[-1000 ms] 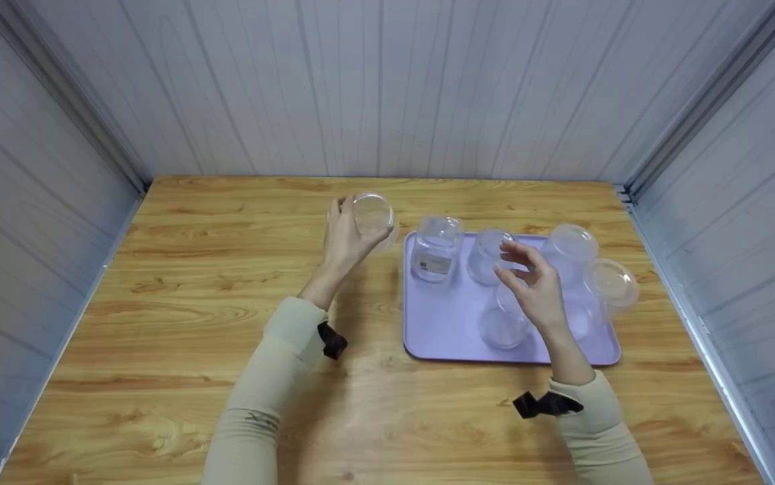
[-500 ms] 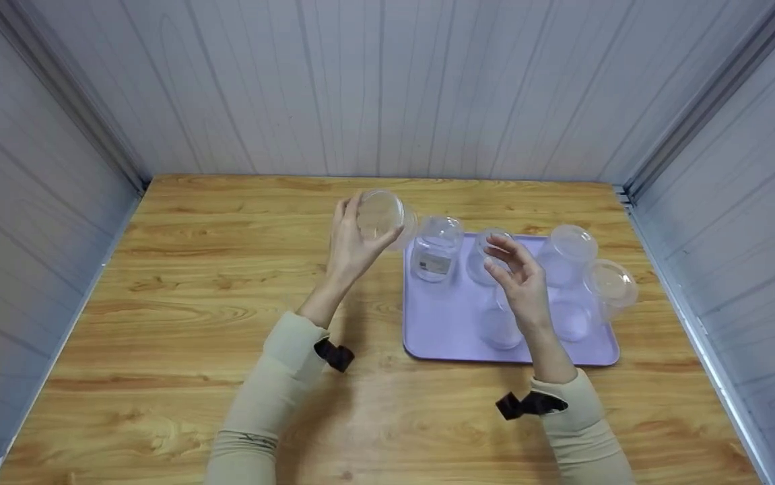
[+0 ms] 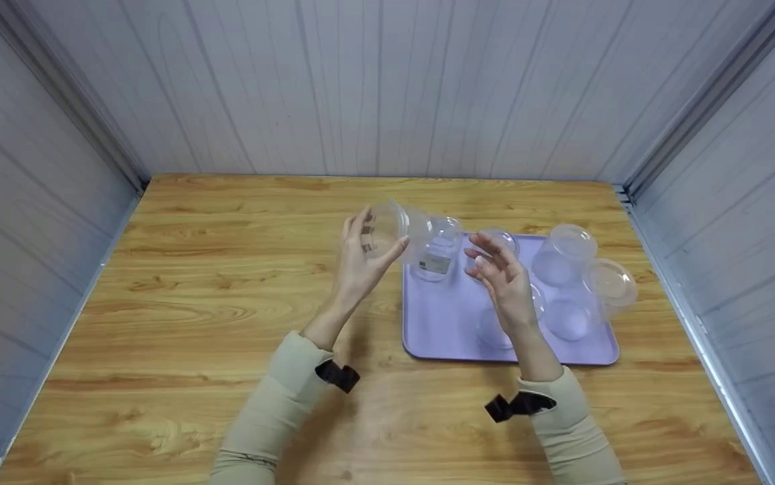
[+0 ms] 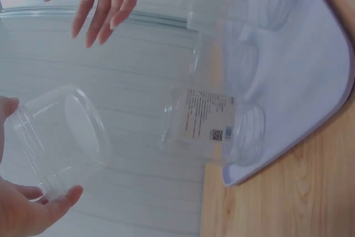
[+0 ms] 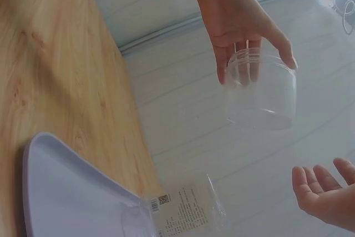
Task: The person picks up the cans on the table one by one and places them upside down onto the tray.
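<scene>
My left hand (image 3: 357,273) grips a clear plastic jar (image 3: 388,232) around its threaded mouth. The jar is tilted in the air just left of the tray, its base pointing toward my right hand (image 3: 507,286). In the left wrist view, the held jar (image 4: 66,137) is see-through and bears no visible label. My right hand hovers over the tray with loosely bent fingers and nothing in them. Behind the held jar, a clear jar with a printed label (image 4: 206,116) stands on the purple tray (image 3: 441,333).
Several more clear jars stand on the tray, including one at the back right (image 3: 572,242) and one leaning out over the right edge in this view (image 3: 611,283). Wood-grain table (image 3: 212,289) surrounds the tray. Pale panel walls (image 3: 360,87) close in the back and sides.
My left hand has brought the jar rightward toward the tray and turned it so its base swings right. My right hand has moved left over the tray, still holding nothing.
</scene>
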The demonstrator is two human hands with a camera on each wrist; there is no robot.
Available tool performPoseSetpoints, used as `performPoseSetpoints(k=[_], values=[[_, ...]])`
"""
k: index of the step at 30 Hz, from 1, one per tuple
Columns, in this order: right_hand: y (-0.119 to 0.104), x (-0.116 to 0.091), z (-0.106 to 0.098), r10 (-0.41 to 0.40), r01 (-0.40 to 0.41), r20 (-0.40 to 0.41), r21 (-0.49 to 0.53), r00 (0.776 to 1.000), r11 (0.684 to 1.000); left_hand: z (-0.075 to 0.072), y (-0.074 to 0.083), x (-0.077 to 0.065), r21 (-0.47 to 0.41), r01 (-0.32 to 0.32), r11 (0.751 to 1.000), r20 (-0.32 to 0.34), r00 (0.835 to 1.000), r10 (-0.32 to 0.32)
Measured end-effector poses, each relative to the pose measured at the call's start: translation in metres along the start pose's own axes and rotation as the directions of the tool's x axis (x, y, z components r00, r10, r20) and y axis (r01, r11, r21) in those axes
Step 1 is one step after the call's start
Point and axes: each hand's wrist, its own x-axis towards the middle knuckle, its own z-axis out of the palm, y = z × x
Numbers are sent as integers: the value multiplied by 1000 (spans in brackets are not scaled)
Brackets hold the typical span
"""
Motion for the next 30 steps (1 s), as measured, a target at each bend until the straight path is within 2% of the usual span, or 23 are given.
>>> performPoseSetpoints(k=[4, 10, 19, 23, 25, 30], values=[[4, 0, 2, 49, -49, 14, 18, 999, 999, 3, -3, -7, -72, 10, 997, 3, 1000, -10], [10, 1, 2, 94, -96, 58, 31, 994, 995, 8, -5, -15, -196, 63, 979, 40, 998, -56], [18, 3, 2, 129, -136, 115, 55, 985, 989, 17, -9, -23, -277, 85, 957, 79, 995, -66], [20, 3, 3, 139, -145, 124, 39, 983, 989, 20, -9, -28, -329, 93, 940, 113, 992, -58], [21, 3, 4, 147, -151, 123, 25, 982, 988, 21, -7, -30, -358, 93, 929, 129, 990, -50], [24, 2, 5, 164, -165, 124, -6, 979, 986, 20, 8, -39, -394, 96, 914, 141, 989, -43]])
